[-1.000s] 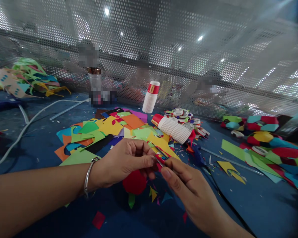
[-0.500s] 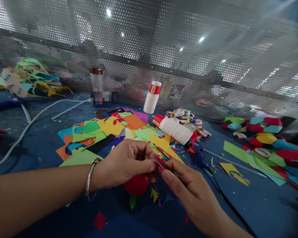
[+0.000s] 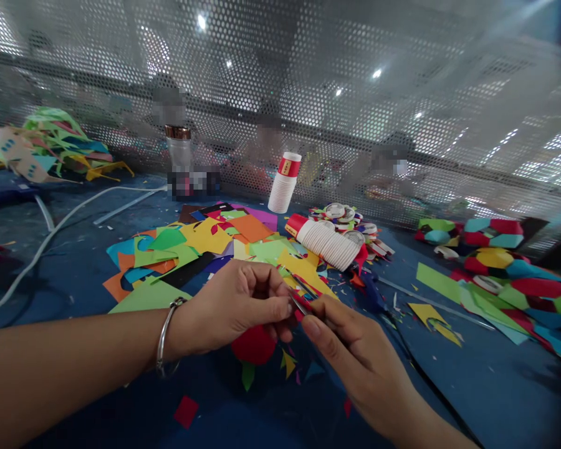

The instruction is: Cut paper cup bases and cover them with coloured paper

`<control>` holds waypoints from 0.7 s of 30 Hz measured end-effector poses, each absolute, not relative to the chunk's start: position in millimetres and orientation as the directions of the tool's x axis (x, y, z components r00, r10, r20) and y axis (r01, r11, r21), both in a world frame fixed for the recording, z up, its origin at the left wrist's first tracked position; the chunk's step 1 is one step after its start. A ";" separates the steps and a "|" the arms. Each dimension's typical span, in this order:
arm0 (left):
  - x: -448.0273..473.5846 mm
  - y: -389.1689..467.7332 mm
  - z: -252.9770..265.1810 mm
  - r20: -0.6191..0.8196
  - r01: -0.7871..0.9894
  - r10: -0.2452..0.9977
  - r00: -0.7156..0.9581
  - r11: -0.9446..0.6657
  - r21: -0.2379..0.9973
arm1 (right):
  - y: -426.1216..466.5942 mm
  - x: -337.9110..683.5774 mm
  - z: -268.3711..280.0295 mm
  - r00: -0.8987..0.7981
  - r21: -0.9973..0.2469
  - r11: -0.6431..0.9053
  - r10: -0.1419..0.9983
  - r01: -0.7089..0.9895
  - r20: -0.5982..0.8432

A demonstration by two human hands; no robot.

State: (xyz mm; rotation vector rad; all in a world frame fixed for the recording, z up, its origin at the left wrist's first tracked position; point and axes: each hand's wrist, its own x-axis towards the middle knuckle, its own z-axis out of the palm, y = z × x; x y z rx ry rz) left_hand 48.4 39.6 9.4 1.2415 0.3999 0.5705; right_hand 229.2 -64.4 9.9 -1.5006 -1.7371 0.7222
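Observation:
My left hand point(image 3: 243, 305), with a silver bangle at the wrist, is closed, thumb and fingertips pinched at a small red paper piece point(image 3: 298, 315) that is mostly hidden. Meeting it from the right, my right hand point(image 3: 350, 349) is closed around slim metal scissors point(image 3: 300, 304); their thin blades point up and left, beside the left fingertips. Their handles are covered by my fingers. Below my left hand lies a round red paper shape point(image 3: 254, 347) with a green paper leaf point(image 3: 247, 375).
Coloured paper sheets point(image 3: 168, 249) are heaped beyond my hands. One cup stack point(image 3: 283, 190) stands; another cup stack point(image 3: 327, 243) lies beside paper-trimmed rings. A blue-handled tool point(image 3: 374, 293) trails a black cord. Paper crafts point(image 3: 518, 268) sit at right. A perforated metal screen point(image 3: 262, 75) closes the back.
The view has shifted slightly, moving things a little left. Both hands stay together at the red paper, with the scissor blades shifted slightly against it.

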 end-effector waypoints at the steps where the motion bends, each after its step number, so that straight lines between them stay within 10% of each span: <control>1: 48.5 40.2 9.8 0.016 -0.182 0.605 0.796 0.214 0.960 | -63.8 229.4 9.6 -0.063 -0.796 0.165 0.985 0.582 0.158; 21: 49.3 37.6 6.4 -0.002 -0.244 0.556 0.831 0.367 0.898 | -62.9 229.0 11.8 -0.069 -0.827 0.163 0.986 0.539 0.149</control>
